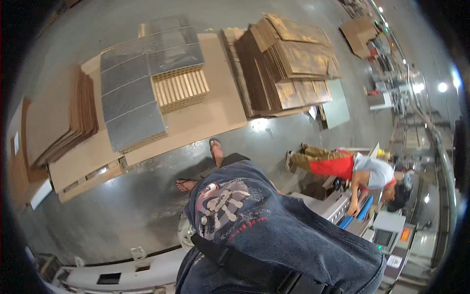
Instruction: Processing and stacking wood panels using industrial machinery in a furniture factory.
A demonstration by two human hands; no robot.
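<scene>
Neither my left hand nor my right hand shows in the head view; my dark printed shirt [245, 206] fills the lower middle, and my feet in sandals stand on the floor. Ahead of my feet lies a pallet covered with a cardboard sheet [215, 93]. Stacks of dark-topped panels [128, 93] rest on it, their slatted edges pale. One stack there [181, 88] sits with its light, striped side exposed.
Flat cardboard stands in a tall pile [293, 63] beyond and in another [63, 112] at the left. To the right, a co-worker [372, 171] leans over a machine [333, 206] with a blue strip. A pale metal frame [117, 274] runs along the lower left.
</scene>
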